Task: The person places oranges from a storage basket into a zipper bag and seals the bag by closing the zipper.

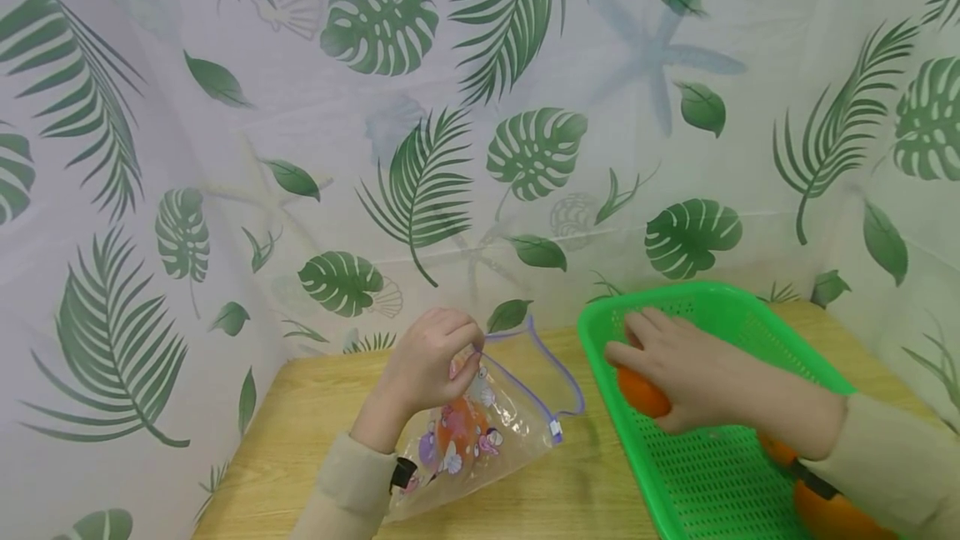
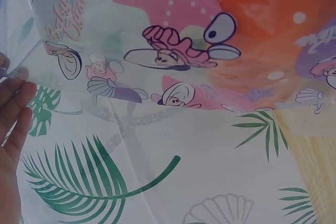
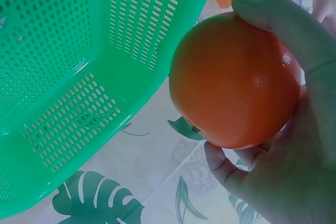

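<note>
My left hand [image 1: 435, 357] pinches the top edge of a clear zip bag [image 1: 517, 432] printed with cartoon shells and trimmed in purple. The bag's mouth gapes toward the right, and an orange shape [image 2: 273, 40] shows through its printed side in the left wrist view. An orange [image 3: 233, 82] is gripped in my right hand [image 1: 693, 365], with thumb and fingers around it. In the head view that hand is over the left side of a green basket [image 1: 697, 473]. The right wrist view shows the orange beside the basket's rim.
More oranges [image 1: 832, 515] lie in the basket's near right part, partly hidden by my right forearm. Bag and basket stand on a wooden table [image 1: 300, 432]. A white leaf-print sheet [image 1: 465, 190] hangs behind and along both sides.
</note>
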`<state>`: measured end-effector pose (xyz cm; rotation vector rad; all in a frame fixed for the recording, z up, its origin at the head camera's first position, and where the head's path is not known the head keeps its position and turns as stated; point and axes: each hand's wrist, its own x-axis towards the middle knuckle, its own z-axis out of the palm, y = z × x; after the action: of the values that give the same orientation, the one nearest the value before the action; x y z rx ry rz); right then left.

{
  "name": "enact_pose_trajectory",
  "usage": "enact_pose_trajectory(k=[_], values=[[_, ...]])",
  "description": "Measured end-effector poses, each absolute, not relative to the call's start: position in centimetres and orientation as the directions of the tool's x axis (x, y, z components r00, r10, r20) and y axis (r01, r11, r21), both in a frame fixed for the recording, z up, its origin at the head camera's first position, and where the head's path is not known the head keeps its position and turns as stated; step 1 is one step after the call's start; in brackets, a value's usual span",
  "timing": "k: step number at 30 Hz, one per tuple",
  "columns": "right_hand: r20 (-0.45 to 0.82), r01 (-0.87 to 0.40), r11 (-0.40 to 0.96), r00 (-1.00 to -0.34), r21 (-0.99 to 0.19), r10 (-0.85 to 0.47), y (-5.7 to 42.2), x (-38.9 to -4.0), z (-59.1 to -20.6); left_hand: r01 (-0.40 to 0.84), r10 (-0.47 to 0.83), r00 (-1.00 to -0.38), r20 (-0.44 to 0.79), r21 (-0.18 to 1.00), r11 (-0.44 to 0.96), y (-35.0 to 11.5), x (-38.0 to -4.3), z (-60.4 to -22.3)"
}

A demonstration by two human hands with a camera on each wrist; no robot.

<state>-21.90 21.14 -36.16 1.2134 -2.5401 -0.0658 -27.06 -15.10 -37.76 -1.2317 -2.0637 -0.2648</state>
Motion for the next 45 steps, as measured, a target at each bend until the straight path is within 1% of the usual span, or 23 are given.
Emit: enact_pose_trajectory(k=[14,20,39,45], values=[[0.335,-0.766,0.63,-0.564,0.128,-0.754,20.4,-22.6,-36.3,0.833,0.688,-0.292,0.665,-0.177,0.524,-15.2,-27.1,-37.7],[0.337,-0.772,0.626,-0.564,0.11,-0.754,19.9,-22.8,-36.2,0.834,0.687,-0.294,0.664,-0.173,0.524,-15.2,-27.3,-37.7],[0.349,-0.784,0.611,-0.546,0.107,-0.762,18.5,-23.4,-36.2,0.836,0.688,-0.312,0.655,-0.155,0.527,-14.9,-27.6,-37.7],[0.338,-0.778,0.62,-0.56,0.098,-0.756,18.5,-23.6,-36.4,0.835,0.689,-0.317,0.651,-0.152,0.528,-14.8,-27.7,-37.8]])
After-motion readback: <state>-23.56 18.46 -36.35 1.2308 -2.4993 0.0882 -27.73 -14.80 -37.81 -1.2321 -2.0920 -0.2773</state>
